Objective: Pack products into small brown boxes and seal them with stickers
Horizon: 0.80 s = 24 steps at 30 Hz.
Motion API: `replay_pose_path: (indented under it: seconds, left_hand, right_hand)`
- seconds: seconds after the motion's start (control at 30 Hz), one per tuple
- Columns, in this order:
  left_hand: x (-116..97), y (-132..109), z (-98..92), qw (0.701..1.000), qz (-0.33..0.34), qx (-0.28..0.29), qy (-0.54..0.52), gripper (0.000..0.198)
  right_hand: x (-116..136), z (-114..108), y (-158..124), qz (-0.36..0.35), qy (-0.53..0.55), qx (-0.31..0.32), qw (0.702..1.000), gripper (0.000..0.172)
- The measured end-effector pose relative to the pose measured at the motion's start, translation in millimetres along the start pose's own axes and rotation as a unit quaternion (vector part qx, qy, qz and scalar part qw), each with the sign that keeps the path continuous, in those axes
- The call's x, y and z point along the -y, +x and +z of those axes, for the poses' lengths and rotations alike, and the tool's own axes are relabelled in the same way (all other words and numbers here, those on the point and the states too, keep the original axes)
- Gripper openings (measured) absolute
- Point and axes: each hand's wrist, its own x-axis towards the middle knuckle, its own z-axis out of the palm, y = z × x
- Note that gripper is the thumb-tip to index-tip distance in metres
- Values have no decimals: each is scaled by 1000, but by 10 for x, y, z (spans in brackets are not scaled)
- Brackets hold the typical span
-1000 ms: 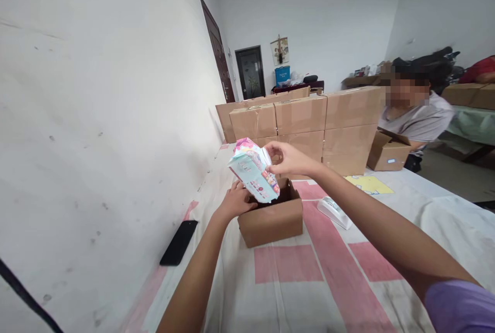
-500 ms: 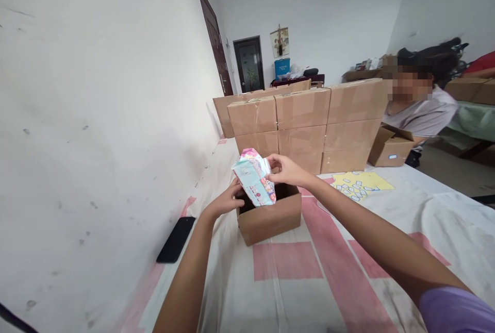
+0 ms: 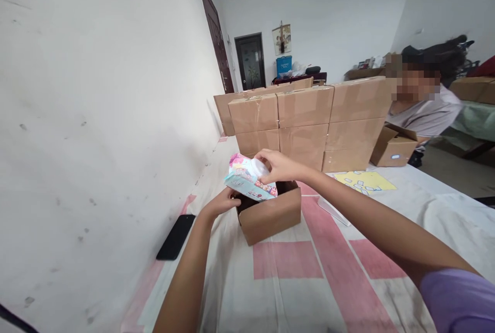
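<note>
My right hand (image 3: 279,165) grips a soft pack of wet wipes (image 3: 249,184) by its white lid side, thumb and fingers closed on it. The pack is light blue, pink and white with small printed figures. It leans over the opening of a small open cardboard box (image 3: 273,219), its lower end at the box's mouth. My left hand (image 3: 222,204) is closed on the box's left rim, thumb toward the inside. Its other fingers are partly hidden behind the wall. Shadow and the pack hide most of the box's inside.
Taped cardboard boxes (image 3: 303,124) form a stacked wall behind. A black phone (image 3: 176,237) lies left, near the wall. To the right is a yellow sheet with white stickers (image 3: 381,181). Beyond it a person (image 3: 429,109) sits by another open box (image 3: 394,147).
My right hand has tipped the wipes pack from steep to flatter, so its white lid shows more. The left hand stays at the box rim.
</note>
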Motion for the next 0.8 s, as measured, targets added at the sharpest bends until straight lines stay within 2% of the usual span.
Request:
replay_pose_path:
  seconds: [0.1, 0.27, 0.47, 0.7, 0.77, 0.8]
  left_hand:
    - [-3, -28, -38, 1000, 0, 10, 18, 58]
    - [-49, -88, -116, 997, -1, 34, 64, 86]
    - [-40, -117, -121, 994, -9, 42, 96, 86]
    - [-53, -104, -98, 991, -15, 64, 118, 79]
    - [-123, -143, -29, 987, -9, 48, 151, 76]
    - [-170, -181, 32, 981, -2, 22, 194, 74]
  right_hand:
    - [31, -36, 69, 12, 8, 10, 1000, 53]
    - [59, -85, 139, 22, 16, 33, 999, 56]
    - [31, -125, 84, 34, 11, 83, 996, 54]
    - [-63, -141, 103, 75, 71, 150, 983, 50]
    - [-67, -139, 128, 80, 81, 172, 979, 47]
    - [-68, -135, 137, 80, 85, 178, 977, 46]
